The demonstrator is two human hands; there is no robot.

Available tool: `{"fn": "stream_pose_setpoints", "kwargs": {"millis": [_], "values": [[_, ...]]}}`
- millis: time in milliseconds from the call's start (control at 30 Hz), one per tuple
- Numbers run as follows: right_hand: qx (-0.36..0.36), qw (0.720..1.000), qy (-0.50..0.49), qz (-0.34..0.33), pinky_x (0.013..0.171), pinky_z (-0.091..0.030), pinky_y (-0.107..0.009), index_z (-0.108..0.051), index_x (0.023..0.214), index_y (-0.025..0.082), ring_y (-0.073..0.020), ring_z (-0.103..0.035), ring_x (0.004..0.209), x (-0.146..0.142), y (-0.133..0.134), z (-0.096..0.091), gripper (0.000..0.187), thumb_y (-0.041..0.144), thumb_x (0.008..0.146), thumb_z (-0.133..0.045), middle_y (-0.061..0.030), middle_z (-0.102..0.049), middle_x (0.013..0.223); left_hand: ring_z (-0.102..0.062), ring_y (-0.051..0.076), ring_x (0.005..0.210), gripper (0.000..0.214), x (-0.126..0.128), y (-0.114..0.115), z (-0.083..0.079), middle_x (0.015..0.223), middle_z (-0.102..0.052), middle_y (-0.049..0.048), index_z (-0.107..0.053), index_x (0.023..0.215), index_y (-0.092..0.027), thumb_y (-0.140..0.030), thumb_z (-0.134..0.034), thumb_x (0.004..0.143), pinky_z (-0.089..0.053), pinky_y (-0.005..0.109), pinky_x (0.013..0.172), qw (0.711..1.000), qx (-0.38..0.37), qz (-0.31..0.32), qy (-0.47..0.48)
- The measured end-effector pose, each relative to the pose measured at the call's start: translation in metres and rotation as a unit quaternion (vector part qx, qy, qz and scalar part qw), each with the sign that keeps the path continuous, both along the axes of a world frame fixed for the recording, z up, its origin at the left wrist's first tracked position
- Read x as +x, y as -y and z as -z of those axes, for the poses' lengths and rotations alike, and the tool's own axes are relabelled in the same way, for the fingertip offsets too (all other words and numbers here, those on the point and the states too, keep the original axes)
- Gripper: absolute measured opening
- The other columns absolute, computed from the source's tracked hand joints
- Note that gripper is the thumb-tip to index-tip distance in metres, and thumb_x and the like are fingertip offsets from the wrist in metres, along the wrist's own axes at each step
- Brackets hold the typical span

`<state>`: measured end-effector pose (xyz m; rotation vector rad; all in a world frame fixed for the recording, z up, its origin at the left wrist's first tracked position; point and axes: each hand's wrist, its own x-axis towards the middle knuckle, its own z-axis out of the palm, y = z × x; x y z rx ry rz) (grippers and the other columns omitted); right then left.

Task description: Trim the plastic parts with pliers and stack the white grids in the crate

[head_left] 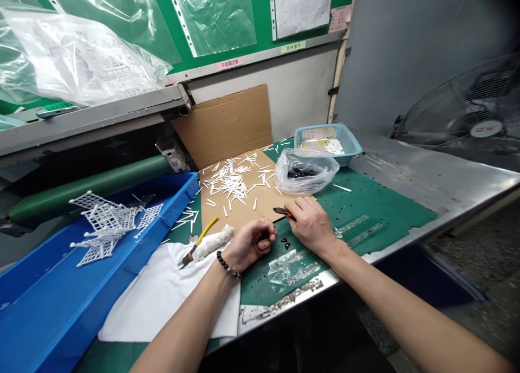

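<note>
My right hand [309, 224] is closed round a pair of small cutting pliers [283, 212] with dark jaws and orange on the handle; the jaws point left. Close to its left, my left hand [249, 244] is pinched shut on a small black piece [264, 235], mostly hidden by the fingers. Between the hands, a few black bits [286, 244] lie on the green mat [365, 199]. Behind my right hand sits a clear plastic bag [307, 184] with black pieces inside. Many thin white plastic pieces [233, 182] are scattered over the cardboard sheet [215, 213].
At left, a blue bin [101, 291] holds white lattice parts [108, 226]. Yellow-handled cutters [199, 242] rest on a white cloth [174, 291]. A light-blue basket [345, 157] stands behind the bag. Upright cardboard [231, 121] leans at the back; a fan [479, 118] is far right.
</note>
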<state>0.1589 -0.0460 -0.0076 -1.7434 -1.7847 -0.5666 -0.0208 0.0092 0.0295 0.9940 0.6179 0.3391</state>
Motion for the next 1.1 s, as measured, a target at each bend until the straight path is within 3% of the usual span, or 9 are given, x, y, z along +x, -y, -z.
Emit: {"fn": "stream_pose_setpoints", "kwargs": {"millis": [133,267,367,467,567,633,800,900,1100], "values": [[-0.003,1.000,-0.004,0.001,0.075,-0.031,-0.032,-0.060,0.081,0.018,-0.0222,-0.045,0.081,0.000,0.000,0.000,0.012,0.019,0.091,-0.053,-0.0051,-0.054,0.079,-0.027,0.006,0.046,0.030,0.010,0.008,0.001,0.055,-0.040,-0.0058,-0.059,0.072,-0.015,-0.044,-0.059,0.080,-0.017,0.022,0.046,0.971,0.202,-0.001,-0.127],[-0.005,1.000,-0.013,-0.002,0.075,-0.032,-0.032,-0.061,0.083,0.018,-0.0219,-0.045,0.080,0.000,-0.001,0.000,0.010,0.018,0.090,-0.053,-0.0047,-0.054,0.079,-0.046,0.012,0.058,0.027,0.012,0.011,0.004,0.063,-0.058,-0.0013,-0.068,0.078,-0.017,-0.041,-0.056,0.082,-0.032,0.024,0.056,0.871,0.429,0.009,-0.240],[-0.009,1.000,-0.018,0.001,0.075,-0.032,-0.032,-0.061,0.083,0.018,-0.0217,-0.045,0.080,0.000,-0.001,0.001,0.010,0.018,0.090,-0.054,-0.0045,-0.054,0.079,-0.056,0.016,0.066,0.023,0.009,0.012,0.009,0.073,-0.067,0.0010,-0.072,0.090,-0.022,-0.037,-0.056,0.082,-0.037,0.026,0.063,0.823,0.497,0.035,-0.272],[-0.017,1.000,-0.018,0.004,0.076,-0.031,-0.032,-0.061,0.083,0.018,-0.0218,-0.045,0.081,0.000,-0.001,0.000,0.012,0.018,0.091,-0.052,-0.0047,-0.054,0.079,-0.056,0.017,0.066,0.021,0.009,0.012,0.012,0.073,-0.068,0.0024,-0.074,0.086,-0.022,-0.034,-0.058,0.081,-0.037,0.025,0.062,0.818,0.516,0.036,-0.253],[-0.015,1.000,-0.025,0.001,0.078,-0.031,-0.032,-0.062,0.086,0.018,-0.0224,-0.046,0.085,0.000,0.001,-0.003,0.009,0.017,0.090,-0.053,-0.0055,-0.056,0.084,-0.048,0.014,0.055,0.015,0.009,0.010,0.011,0.057,-0.059,0.0000,-0.072,0.074,-0.020,-0.032,-0.064,0.077,-0.031,0.024,0.054,0.842,0.484,0.008,-0.239],[-0.009,0.999,-0.033,-0.004,0.079,-0.031,-0.033,-0.062,0.093,0.017,-0.0231,-0.046,0.088,-0.001,0.002,-0.005,0.010,0.015,0.087,-0.055,-0.0062,-0.057,0.089,-0.044,0.011,0.052,0.014,0.009,0.007,0.009,0.056,-0.055,-0.0014,-0.069,0.070,-0.018,-0.031,-0.067,0.073,-0.028,0.023,0.051,0.883,0.418,-0.044,-0.206],[-0.023,0.999,-0.025,-0.029,0.085,-0.030,-0.035,-0.063,0.101,0.018,-0.0241,-0.045,0.092,-0.004,0.002,-0.007,0.019,0.013,0.084,-0.056,-0.0071,-0.057,0.094,-0.031,0.004,0.045,0.021,0.003,-0.004,0.001,0.058,-0.047,-0.0047,-0.058,0.070,-0.015,-0.031,-0.071,0.069,-0.018,0.018,0.043,0.979,0.115,-0.159,-0.060],[-0.047,0.998,-0.005,-0.039,0.085,-0.030,-0.035,-0.063,0.104,0.017,-0.0245,-0.045,0.094,-0.005,0.002,-0.007,0.021,0.013,0.085,-0.056,-0.0079,-0.057,0.095,-0.032,0.001,0.046,0.023,0.000,-0.008,0.000,0.069,-0.053,-0.0013,-0.056,0.071,-0.012,-0.028,-0.073,0.069,-0.019,0.016,0.042,0.986,0.034,-0.161,-0.007],[-0.073,0.996,0.036,-0.035,0.083,-0.030,-0.035,-0.063,0.103,0.017,-0.0249,-0.045,0.092,-0.006,0.001,-0.009,0.019,0.015,0.090,-0.051,-0.0089,-0.057,0.092,-0.030,-0.001,0.043,0.022,-0.001,-0.008,0.000,0.068,-0.054,-0.0010,-0.059,0.073,-0.010,-0.027,-0.072,0.072,-0.018,0.014,0.040,0.991,0.039,-0.129,-0.004]]}}
